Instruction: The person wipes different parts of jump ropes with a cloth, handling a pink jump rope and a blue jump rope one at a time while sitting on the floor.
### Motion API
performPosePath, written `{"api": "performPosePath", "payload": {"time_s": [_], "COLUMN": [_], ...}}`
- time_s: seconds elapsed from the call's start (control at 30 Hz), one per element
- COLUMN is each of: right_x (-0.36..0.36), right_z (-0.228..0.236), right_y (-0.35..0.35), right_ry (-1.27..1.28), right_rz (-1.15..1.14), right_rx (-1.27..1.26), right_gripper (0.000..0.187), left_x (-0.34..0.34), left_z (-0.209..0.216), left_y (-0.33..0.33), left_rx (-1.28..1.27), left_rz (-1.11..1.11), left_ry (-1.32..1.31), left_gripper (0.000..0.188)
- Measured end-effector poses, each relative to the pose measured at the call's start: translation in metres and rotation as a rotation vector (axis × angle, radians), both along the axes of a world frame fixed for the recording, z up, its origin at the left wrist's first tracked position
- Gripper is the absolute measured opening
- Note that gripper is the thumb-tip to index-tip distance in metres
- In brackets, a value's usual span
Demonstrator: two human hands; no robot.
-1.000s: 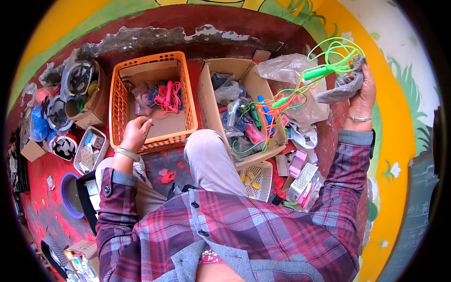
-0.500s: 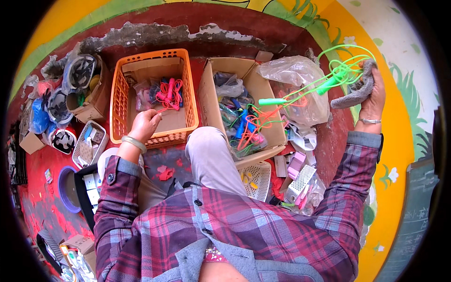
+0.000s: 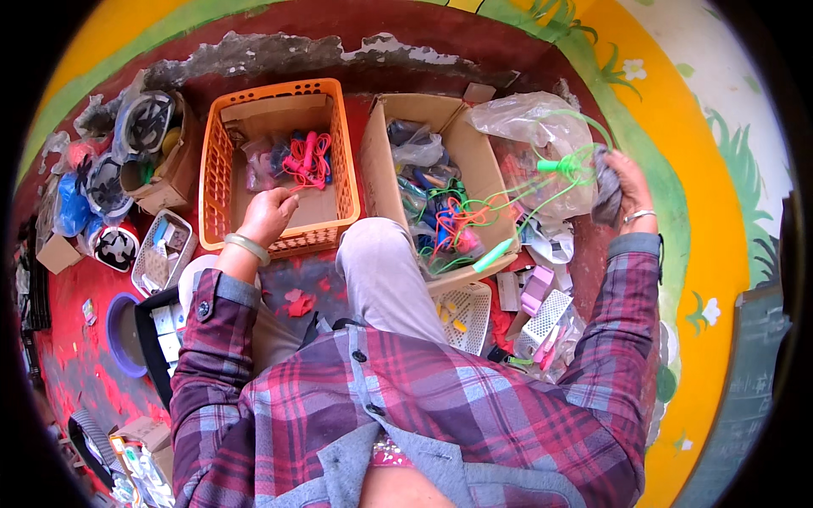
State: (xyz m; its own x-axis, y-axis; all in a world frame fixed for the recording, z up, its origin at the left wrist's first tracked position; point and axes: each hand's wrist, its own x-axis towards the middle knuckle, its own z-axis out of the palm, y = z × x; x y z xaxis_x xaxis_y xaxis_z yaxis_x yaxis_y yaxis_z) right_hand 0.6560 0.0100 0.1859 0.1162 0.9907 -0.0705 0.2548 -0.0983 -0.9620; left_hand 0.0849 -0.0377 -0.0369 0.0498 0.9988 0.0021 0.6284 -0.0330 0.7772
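My left hand [image 3: 269, 217] is closed in a pinch over the near side of the orange plastic basket [image 3: 349, 196]. A thin red cord of the pink-handled jump rope [image 3: 310, 154] seems to run from its fingertips into the basket. My right hand [image 3: 631, 181], raised at the right, is closed on a grey cloth [image 3: 607, 190]. A green jump rope [image 3: 555, 166] hangs in loops beside the cloth; whether the fingers also hold it is hidden. Its lower handle [image 3: 493, 256] dangles over the corner of the cardboard box [image 3: 383, 152], which holds several bagged jump ropes with orange cords.
A clear plastic bag [image 3: 533, 118] lies right of the box. White baskets [image 3: 470, 326] and small boxes stand near my right knee. At the left are a carton [image 3: 174, 193] with bagged goods, a white basket [image 3: 140, 275] and a purple basin [image 3: 113, 334]. A painted wall rises behind.
My right hand has moved left and slightly down with the grey cloth, and the green jump rope has swung lower, its handle dropping toward the box's near corner. My left hand has barely shifted.
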Motion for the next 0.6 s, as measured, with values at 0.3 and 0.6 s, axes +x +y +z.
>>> {"api": "performPosePath", "payload": {"time_s": [0.3, 0.6], "right_x": [0.12, 0.028], "right_z": [-0.159, -0.235], "right_y": [0.0, 0.001], "right_ry": [-0.539, -0.718], "right_rz": [-0.346, -0.033], "right_rx": [-0.152, -0.093], "right_gripper": [0.029, 0.015], "left_x": [0.0, 0.0], "left_z": [0.005, 0.009], "left_y": [-0.006, -0.006], "left_rx": [0.005, 0.073], "left_rz": [-0.009, -0.043], "left_ry": [0.076, 0.11], "left_gripper": [0.027, 0.024]}}
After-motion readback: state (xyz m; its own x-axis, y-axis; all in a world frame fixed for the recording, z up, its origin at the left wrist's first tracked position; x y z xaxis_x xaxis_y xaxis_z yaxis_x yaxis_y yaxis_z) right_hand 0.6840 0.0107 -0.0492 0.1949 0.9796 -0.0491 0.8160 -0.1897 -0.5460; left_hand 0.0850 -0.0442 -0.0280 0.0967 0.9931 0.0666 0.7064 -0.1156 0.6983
